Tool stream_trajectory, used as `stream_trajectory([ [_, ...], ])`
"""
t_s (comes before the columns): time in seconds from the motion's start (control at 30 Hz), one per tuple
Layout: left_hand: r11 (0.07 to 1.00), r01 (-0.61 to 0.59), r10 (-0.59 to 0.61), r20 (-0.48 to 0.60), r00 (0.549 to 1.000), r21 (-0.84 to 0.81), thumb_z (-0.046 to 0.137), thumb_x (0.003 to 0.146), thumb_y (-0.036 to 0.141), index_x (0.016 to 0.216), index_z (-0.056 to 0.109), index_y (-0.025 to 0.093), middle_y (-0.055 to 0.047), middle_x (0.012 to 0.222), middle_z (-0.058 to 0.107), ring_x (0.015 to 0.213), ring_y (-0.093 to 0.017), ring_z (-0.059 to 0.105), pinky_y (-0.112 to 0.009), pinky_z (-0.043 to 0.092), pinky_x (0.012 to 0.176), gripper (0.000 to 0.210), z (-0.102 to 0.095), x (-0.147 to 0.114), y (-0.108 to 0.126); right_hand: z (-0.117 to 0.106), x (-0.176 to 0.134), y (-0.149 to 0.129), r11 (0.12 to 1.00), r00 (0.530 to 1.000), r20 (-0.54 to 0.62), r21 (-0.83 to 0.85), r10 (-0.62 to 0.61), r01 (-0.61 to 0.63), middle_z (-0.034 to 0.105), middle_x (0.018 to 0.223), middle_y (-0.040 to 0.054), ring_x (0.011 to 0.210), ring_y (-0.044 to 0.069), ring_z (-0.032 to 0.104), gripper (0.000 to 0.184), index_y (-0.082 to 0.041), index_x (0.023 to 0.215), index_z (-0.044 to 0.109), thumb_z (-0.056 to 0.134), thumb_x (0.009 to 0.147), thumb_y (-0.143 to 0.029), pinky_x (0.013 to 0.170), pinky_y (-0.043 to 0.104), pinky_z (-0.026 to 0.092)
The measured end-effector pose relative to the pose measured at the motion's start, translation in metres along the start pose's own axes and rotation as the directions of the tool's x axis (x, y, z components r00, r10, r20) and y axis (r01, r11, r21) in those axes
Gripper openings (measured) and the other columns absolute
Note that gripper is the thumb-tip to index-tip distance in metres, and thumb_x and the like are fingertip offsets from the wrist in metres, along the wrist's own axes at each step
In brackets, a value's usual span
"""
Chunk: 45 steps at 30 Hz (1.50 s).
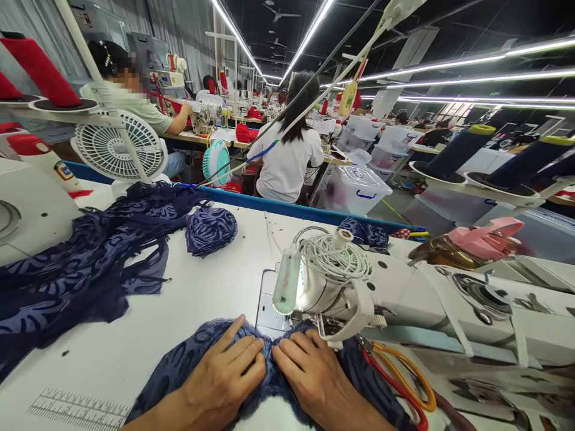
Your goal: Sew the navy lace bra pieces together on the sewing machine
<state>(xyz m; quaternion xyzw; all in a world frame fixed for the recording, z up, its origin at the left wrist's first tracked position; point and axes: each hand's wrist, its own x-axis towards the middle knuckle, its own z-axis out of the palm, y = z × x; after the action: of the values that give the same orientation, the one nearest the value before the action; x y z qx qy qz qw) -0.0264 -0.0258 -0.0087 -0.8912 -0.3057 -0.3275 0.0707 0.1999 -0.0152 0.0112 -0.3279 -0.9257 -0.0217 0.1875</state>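
A navy lace bra [177, 365] with a scalloped edge lies on the white sewing table in front of me, its middle beside the sewing machine's needle area. My left hand [224, 371] presses on the left cup, index finger stretched forward, the other fingers curled onto the lace near the centre. Close beside it, my right hand [314, 365] grips the lace with bent fingers, its fingertips partly hidden under the machine head [314, 293]. Red-handled scissors [395, 389] and a yellow-orange handle [424, 377] lie right of my right hand.
Navy lace pieces [99, 251] are heaped at left, with a lace bundle [211, 230] nearby. A printed ruler [78, 410] marks the table. A pink-lidded bottle [485, 239], thread cones [458, 155] and a white fan [119, 143] surround the station. Co-workers [287, 155] sit beyond.
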Motion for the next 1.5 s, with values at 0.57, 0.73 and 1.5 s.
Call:
stream_trajectory([
  [0.57,0.987,0.105,-0.077,0.222,0.972,-0.119,0.049,0.097,0.012,0.123,0.059,0.017,-0.007,0.116,0.07,0.111,-0.022,0.065,-0.062,0.028,0.119,0.029,-0.011,0.013,-0.001,-0.016,-0.022,-0.006,0.982,0.988,-0.011,0.108,0.155,-0.153,0.065,0.121,0.0104,0.109,0.025,0.061,0.037,-0.018,0.132,0.056,0.045,0.097,-0.011,0.094,0.044,0.052],
  [0.73,0.989,0.122,-0.137,0.207,0.969,0.083,0.048,0.099,0.02,0.143,0.045,0.008,-0.017,0.14,0.058,0.13,-0.029,0.054,-0.051,0.047,0.108,0.046,-0.006,-0.006,0.01,-0.013,-0.023,-0.008,0.998,0.995,0.086,0.005,0.056,-0.057,0.047,0.151,0.015,0.138,0.028,0.044,0.054,-0.012,0.151,0.036,0.049,0.1,-0.02,0.11,0.048,0.044],
  [1.5,0.993,0.1,-0.092,0.143,0.985,-0.055,0.038,0.088,-0.001,0.118,0.06,0.014,-0.012,0.128,0.067,0.126,-0.022,0.06,-0.043,0.047,0.111,0.04,-0.026,-0.036,0.015,-0.014,-0.016,-0.021,0.966,0.997,-0.077,0.259,0.002,0.018,0.068,0.125,0.0106,0.119,0.021,0.062,0.039,-0.018,0.129,0.06,0.041,0.098,-0.004,0.104,0.042,0.051],
])
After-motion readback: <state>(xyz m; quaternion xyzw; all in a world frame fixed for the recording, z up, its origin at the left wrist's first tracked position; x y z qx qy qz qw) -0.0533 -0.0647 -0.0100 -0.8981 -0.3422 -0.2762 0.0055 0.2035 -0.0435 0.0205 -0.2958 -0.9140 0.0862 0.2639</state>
